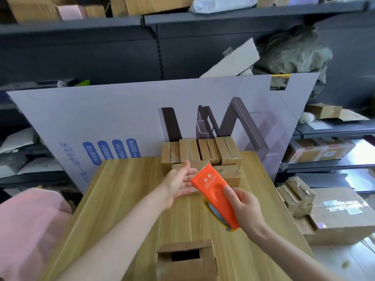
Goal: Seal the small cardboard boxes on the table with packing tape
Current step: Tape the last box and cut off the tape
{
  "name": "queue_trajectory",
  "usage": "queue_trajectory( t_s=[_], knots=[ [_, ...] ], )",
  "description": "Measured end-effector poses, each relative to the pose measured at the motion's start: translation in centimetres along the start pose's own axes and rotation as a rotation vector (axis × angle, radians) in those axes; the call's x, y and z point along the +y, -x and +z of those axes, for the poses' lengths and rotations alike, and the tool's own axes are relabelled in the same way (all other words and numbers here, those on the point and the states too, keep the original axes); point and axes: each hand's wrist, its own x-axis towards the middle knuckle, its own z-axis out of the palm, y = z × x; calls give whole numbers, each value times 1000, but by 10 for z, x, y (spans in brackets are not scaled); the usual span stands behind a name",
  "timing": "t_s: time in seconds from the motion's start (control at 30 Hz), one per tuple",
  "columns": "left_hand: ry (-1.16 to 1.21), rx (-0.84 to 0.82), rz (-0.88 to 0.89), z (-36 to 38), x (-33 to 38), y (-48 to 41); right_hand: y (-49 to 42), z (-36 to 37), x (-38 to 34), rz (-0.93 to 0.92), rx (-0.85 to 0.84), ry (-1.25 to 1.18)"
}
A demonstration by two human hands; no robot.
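Observation:
My right hand [246, 209] grips an orange tape dispenser [213, 191] with a roll of tape inside, held tilted above the wooden table [125, 199]. My left hand [180, 180] is stretched forward with straight fingers, palm turned toward the dispenser, just in front of a stack of small cardboard boxes [203, 153] at the table's far edge. One small box with glossy tape on it [229, 173] sits behind the dispenser. At the near edge stands a small box with open flaps [186, 258].
A large lilac printed cardboard sheet [121, 118] leans behind the table. Dark shelves [203, 19] with parcels run behind and to the right. More taped boxes [341, 211] are piled at the right. A pink cloth [28, 230] lies at the left.

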Motion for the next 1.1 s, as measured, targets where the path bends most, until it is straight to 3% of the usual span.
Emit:
queue_trajectory(
  t_s=[0.13, 0.3, 0.67, 0.9, 1.1],
  knots=[
    [44, -26, 123, -12, 41, 31, 4, 5, -24, -96, 14, 88],
    [-83, 30, 257, -23, 50, 48, 10, 14, -40, -169, 20, 157],
    [-151, 39, 159, -57, 51, 64, 25, 32, -53, -320, 3, 385],
    [-116, 228, 250, -60, 51, 69, 32, 42, -65, -320, 14, 421],
    [-74, 302, 205, -65, 40, 64, 33, 44, -78, -288, -82, 571]
  ],
)
